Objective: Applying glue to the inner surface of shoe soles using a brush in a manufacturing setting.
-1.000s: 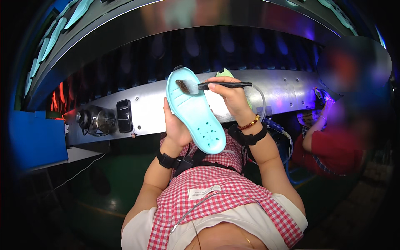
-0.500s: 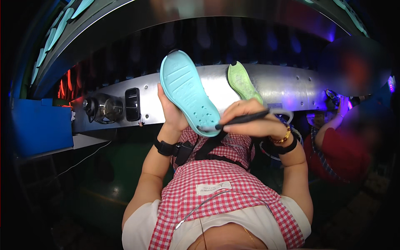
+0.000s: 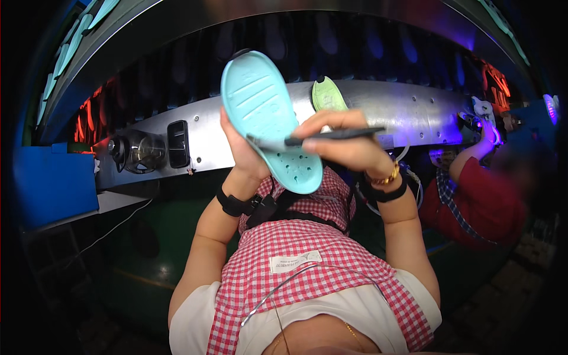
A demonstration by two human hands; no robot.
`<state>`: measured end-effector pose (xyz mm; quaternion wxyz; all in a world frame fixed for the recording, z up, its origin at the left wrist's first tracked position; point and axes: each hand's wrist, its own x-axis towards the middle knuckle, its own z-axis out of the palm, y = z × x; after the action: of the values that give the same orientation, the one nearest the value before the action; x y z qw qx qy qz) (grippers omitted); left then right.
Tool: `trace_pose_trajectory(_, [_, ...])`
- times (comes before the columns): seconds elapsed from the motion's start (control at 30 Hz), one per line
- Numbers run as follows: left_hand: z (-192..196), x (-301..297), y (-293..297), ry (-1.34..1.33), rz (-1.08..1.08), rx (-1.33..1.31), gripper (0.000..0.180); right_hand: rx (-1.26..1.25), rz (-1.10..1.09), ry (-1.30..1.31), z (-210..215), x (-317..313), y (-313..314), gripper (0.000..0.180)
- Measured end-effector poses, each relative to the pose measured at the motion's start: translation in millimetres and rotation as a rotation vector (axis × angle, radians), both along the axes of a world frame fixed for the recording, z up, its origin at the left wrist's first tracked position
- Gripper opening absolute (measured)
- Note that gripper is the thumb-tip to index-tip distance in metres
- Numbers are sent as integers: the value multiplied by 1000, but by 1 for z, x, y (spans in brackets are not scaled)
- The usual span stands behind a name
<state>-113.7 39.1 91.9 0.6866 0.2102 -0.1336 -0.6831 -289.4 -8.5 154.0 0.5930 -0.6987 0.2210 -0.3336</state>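
A light-blue shoe sole [image 3: 257, 97] is held up in front of me, its wide grooved end away from me and its end with small holes near me. My left hand [image 3: 245, 155] grips it from the left edge, with most of the fingers hidden behind it. My right hand [image 3: 352, 151] is closed round the dark handle of a brush [image 3: 334, 134]. The blurred bristles lie over the middle of the sole, close to its left edge. Beyond my right hand, a green sole [image 3: 328, 96] lies on the metal bench, partly covered by the hand.
The metal bench [image 3: 207, 139] bears a dark transparent jug [image 3: 145, 152] and a black tray-like object [image 3: 178, 144] at left. A blue box [image 3: 59, 183] stands far left. Dark sole shapes line the back. At right, a co-worker in a red sleeve [image 3: 488, 198] handles something under purple light.
The brush in my right hand has moved from the sole's near end to its middle left edge. The sole appears slightly farther up and left, as the whole view has shifted.
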Motion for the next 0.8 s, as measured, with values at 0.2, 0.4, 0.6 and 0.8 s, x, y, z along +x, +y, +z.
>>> trace_pose_trajectory(0.2, [8, 6, -10, -157, 374, 57, 81, -144, -121, 19, -1, -5, 3, 20])
trace_pose_trajectory(0.4, [16, 14, -8, -71, 247, -198, 84, -57, 194, -142, -6, -14, 3, 23])
trace_pose_trajectory(0.6, [24, 21, -11, -89, 172, -379, 85, -76, 288, -74, -17, -22, 1, 23])
trace_pose_trajectory(0.8, [41, -2, 0, 77, 249, -31, 78, 432, 49, -333, -23, -3, 8, 16])
